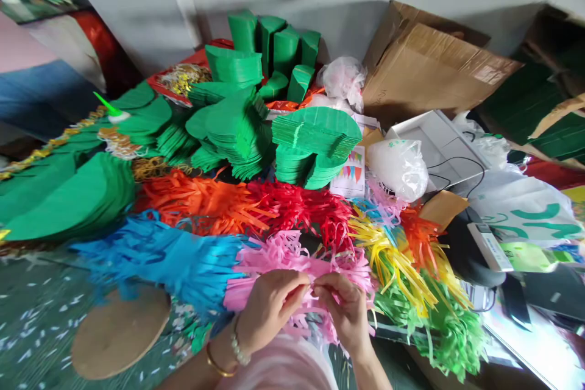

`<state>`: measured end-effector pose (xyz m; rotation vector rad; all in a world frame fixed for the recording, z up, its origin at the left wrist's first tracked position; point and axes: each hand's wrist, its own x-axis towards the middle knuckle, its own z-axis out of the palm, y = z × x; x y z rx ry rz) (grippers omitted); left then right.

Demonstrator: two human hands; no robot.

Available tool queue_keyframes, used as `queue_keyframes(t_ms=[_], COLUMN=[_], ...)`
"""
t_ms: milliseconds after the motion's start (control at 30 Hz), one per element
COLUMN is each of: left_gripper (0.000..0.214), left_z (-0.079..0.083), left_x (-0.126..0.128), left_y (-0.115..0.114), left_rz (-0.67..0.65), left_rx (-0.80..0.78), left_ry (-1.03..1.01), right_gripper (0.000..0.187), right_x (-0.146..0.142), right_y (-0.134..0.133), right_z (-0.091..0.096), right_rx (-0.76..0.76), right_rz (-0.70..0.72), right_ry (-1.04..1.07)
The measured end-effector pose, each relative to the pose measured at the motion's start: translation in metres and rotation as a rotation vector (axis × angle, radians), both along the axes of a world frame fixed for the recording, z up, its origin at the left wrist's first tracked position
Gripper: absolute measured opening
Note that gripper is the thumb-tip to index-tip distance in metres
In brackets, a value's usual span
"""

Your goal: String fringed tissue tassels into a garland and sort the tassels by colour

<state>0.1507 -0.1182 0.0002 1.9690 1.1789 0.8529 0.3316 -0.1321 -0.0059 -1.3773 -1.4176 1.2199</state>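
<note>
at the bottom middle of the frame, the left hand point(269, 311) and right hand point(345, 311) both pinch a pink paper fringe point(292, 259) tight, with a blue paper fringe point(183, 262) just beside it and green paper stacks point(237, 128) higher up.

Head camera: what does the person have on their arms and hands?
The left hand is bare, with a gold bangle and a pearly beaded bracelet at the wrist. The right hand is bare, with no jewellery showing. The forearms show no sleeves; a pale pink top shows below them.
</note>
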Motion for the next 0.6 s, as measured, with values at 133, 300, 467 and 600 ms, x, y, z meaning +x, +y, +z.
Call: queue_keyframes(t_ms=[133, 300, 467, 600], left_gripper=[0.016, 0.019, 0.020, 0.016], left_z=[0.001, 0.011, 0.022, 0.028], left_x=[-0.003, -0.007, -0.009, -0.008], left_y=[0.000, 0.004, 0.010, 0.014], left_rz=[-0.032, -0.138, -0.171, -0.167], left_rx=[0.072, -0.069, -0.289, -0.346], left_ry=[0.099, -0.011, -0.091, -0.084], right_gripper=[0.012, 0.009, 0.007, 0.007], right_x=[0.000, 0.003, 0.004, 0.003], right_y=[-0.003, -0.004, -0.007, -0.011], right_z=[0.002, 0.007, 0.008, 0.006], right_rx=[0.051, 0.234, 0.229, 0.198], right_rz=[0.000, 0.059, 0.075, 0.046], right_ry=[-0.063, -0.161, -0.149, -0.118])
